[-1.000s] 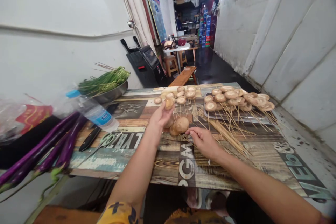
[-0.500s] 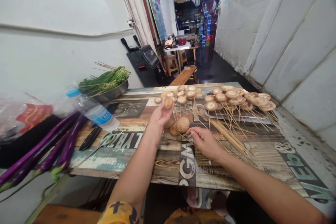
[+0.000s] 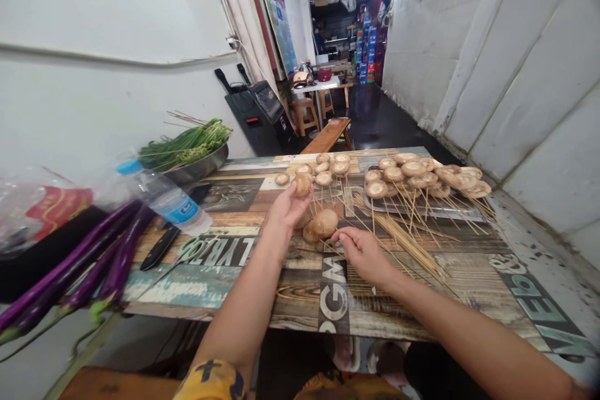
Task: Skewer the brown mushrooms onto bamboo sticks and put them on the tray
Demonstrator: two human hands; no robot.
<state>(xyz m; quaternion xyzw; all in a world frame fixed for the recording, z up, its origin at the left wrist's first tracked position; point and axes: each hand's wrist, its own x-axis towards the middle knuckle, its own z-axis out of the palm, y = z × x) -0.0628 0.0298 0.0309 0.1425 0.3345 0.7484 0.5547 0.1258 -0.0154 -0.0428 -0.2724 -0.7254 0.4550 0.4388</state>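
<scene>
My left hand point(image 3: 285, 209) is raised a little over the printed table point(image 3: 300, 300), its fingers closed round a brown mushroom point(image 3: 302, 185). My right hand point(image 3: 360, 251) rests on the table just to the right, fingers pinched on a thin bamboo skewer point(image 3: 338, 244) that runs toward two loose mushrooms point(image 3: 321, 224) between the hands. Several skewered mushrooms point(image 3: 323, 170) lie beyond them. A metal tray point(image 3: 422, 209) at the back right is piled with more mushroom skewers. A bundle of bare skewers point(image 3: 403, 239) lies to the right of my right hand.
Purple eggplants point(image 3: 79, 269) hang off the table's left edge, beside a water bottle point(image 3: 166, 200), a black-handled knife point(image 3: 162, 245) and scissors point(image 3: 190, 251). A metal bowl of green stalks point(image 3: 187, 150) stands at the back left. A bench point(image 3: 328, 134) and stools lie beyond.
Almost nothing has moved; my left hand shifted the mushroom very slightly, and my right hand stayed pinched on the skewer.
</scene>
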